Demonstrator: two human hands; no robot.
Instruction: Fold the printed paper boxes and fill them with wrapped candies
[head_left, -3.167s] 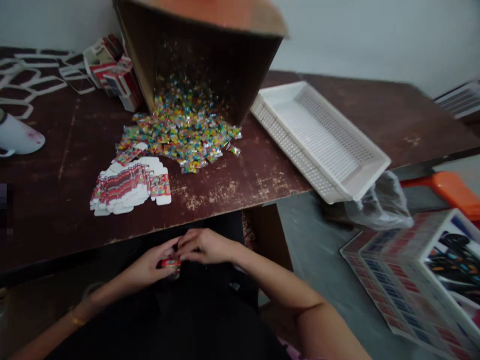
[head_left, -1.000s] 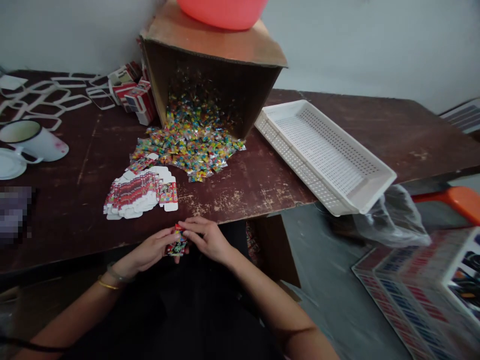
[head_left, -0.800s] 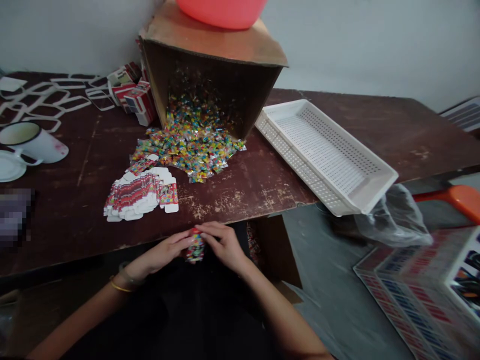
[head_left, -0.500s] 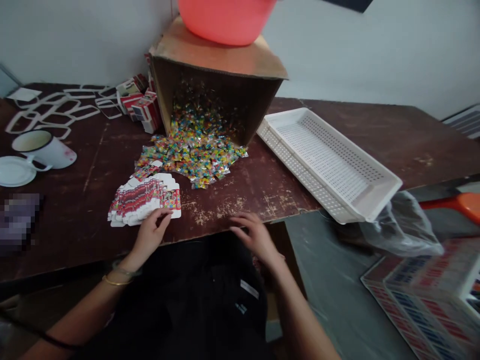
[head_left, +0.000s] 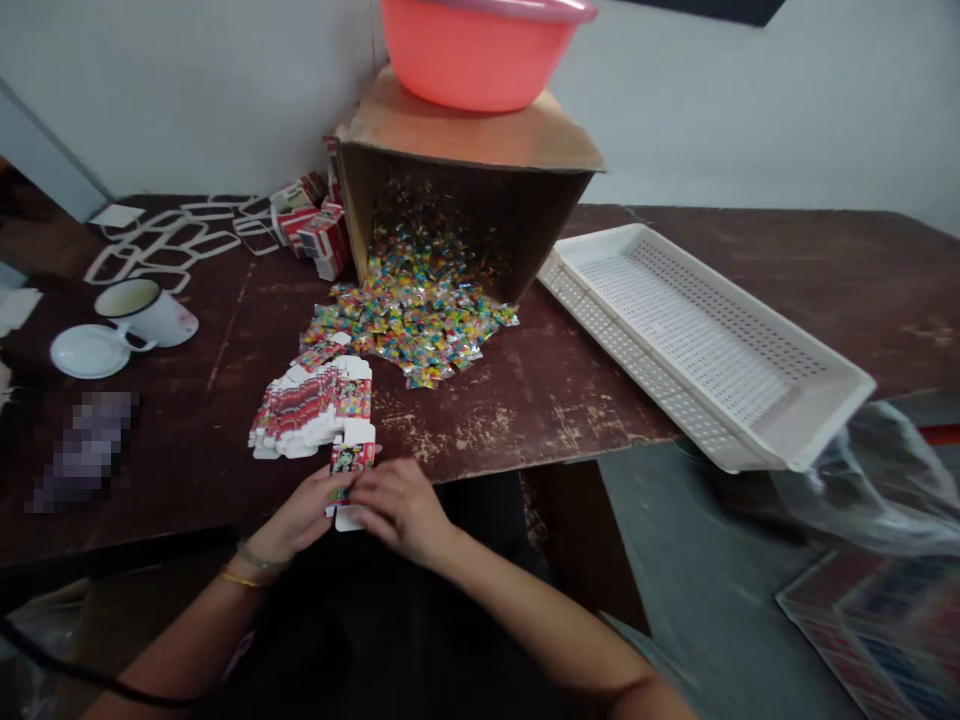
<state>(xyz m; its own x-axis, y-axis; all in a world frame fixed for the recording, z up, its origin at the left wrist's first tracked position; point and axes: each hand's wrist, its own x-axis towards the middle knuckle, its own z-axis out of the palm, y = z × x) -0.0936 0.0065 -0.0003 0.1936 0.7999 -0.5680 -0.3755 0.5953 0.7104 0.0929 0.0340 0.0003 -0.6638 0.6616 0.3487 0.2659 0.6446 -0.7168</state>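
My left hand and my right hand meet at the table's near edge, both closed on one flat, unfolded small carton printed red and white. Just beyond it lies a fanned stack of the same flat cartons. Farther back, a pile of small colourful wrapped candies spills out of a cardboard box lying on its side.
An orange basin sits on the cardboard box. A white perforated tray overhangs the table's right edge. Folded red cartons and white card offcuts lie at back left, a white mug and lid at left. A printed box is on the floor.
The small filled packet held in both hands a second ago is gone from view. My left hand reached to the stack, and now both hands hold a fresh flat carton.
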